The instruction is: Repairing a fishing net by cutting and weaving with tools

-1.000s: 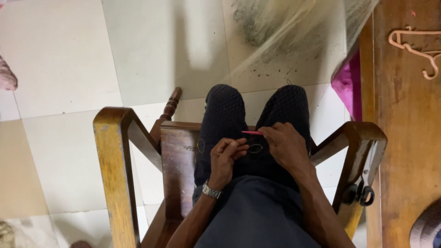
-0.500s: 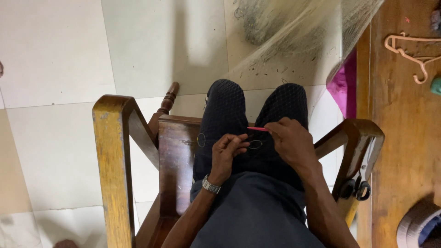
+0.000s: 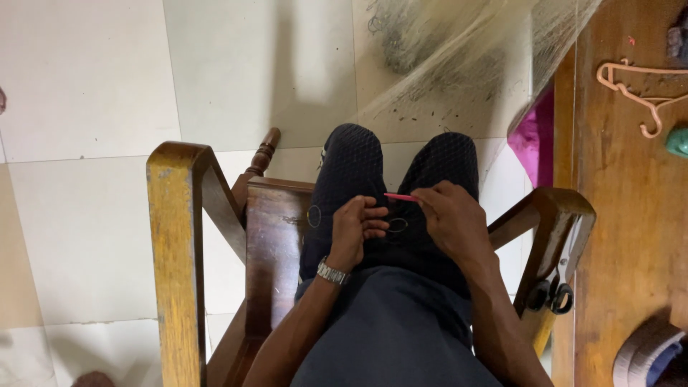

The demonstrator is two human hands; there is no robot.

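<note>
the thin pink stick [image 3: 398, 196] sits over your lap, just above the knees, pinched at its right end by your right hand [image 3: 453, 222]; its left tip pokes out free toward your left hand [image 3: 356, 228]. your left hand is curled, fingertips pressed together on something small between them, too small to make out, maybe fine thread. right hand fingers are closed around the stick end, not spread.

change over the last second: both hands hold the same spot on your lap and the same grips, the stick stays level. only the view has drifted a bit, so the hanger and a round object at the lower right slide in frame. reads as fine work under way in place, nothing picked up or put down.

outward: a wristwatch [image 3: 332, 273] on your left wrist, dark patterned trousers [image 3: 349, 168], and a wooden chair [image 3: 178, 244] with curved arms around you. scissors [image 3: 550, 295] hang off the right chair arm. pale fishing net [image 3: 459, 57] spreads over the tiled floor [image 3: 86, 93] ahead of your knees, a magenta cloth [image 3: 534, 136] beside it.

no packages, labels or signs visible. on the wooden table [image 3: 623, 215] at right: a peach plastic hanger [image 3: 638, 89] near the top and a small teal thing at the edge, unclear what.
</note>
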